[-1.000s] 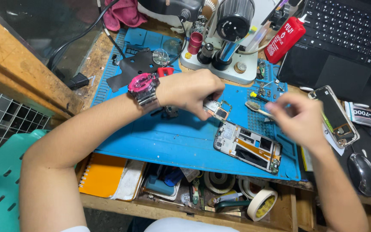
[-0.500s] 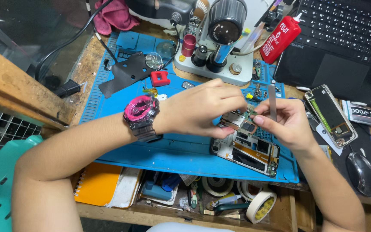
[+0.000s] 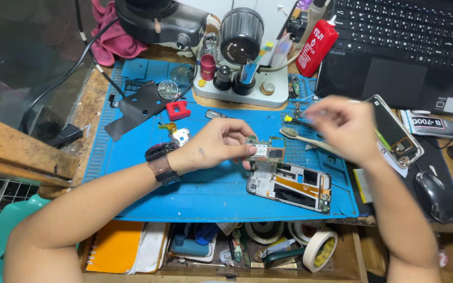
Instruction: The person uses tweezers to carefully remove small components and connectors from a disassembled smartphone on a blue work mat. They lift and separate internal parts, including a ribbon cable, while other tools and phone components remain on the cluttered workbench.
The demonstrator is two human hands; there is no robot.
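Pinching a small green circuit board [image 3: 266, 150] by its edge, the left hand [image 3: 217, 144] holds it clear above the opened phone frame [image 3: 290, 186] on the blue mat [image 3: 195, 183], while the blurred right hand [image 3: 346, 127] hovers nearby, fingers curled, grip unclear.

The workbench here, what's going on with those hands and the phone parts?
A person is working over a blue mat. The left hand holds a small green circuit board just above an opened phone frame lying on the mat. The right hand is raised and blurred near a toothbrush; what it grips is unclear. A microscope stands behind, and another phone lies to the right.
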